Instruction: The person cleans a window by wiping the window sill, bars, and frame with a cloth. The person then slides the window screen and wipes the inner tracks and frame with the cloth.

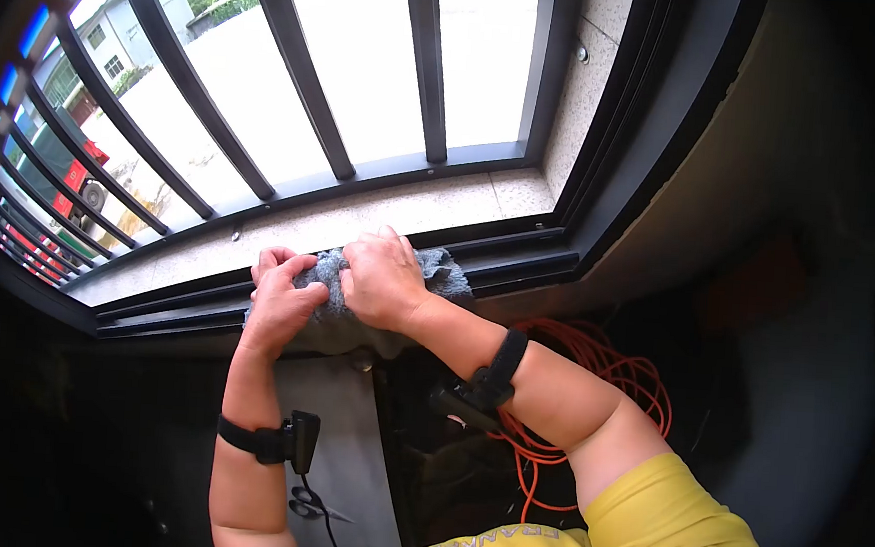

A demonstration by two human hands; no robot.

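A grey-blue cloth lies bunched over the black window track, part of it hanging down on the inner side. My left hand is at the cloth's left end, its fingers curled onto the cloth and the frame edge. Just right of it, my right hand presses on the cloth with bent fingers gripping it. The two hands are close together. Dark straps with small black devices sit on both forearms.
Black vertical bars stand outside beyond a pale stone sill. Below are a grey surface with scissors and a coiled orange cable. A red vehicle is outdoors at left.
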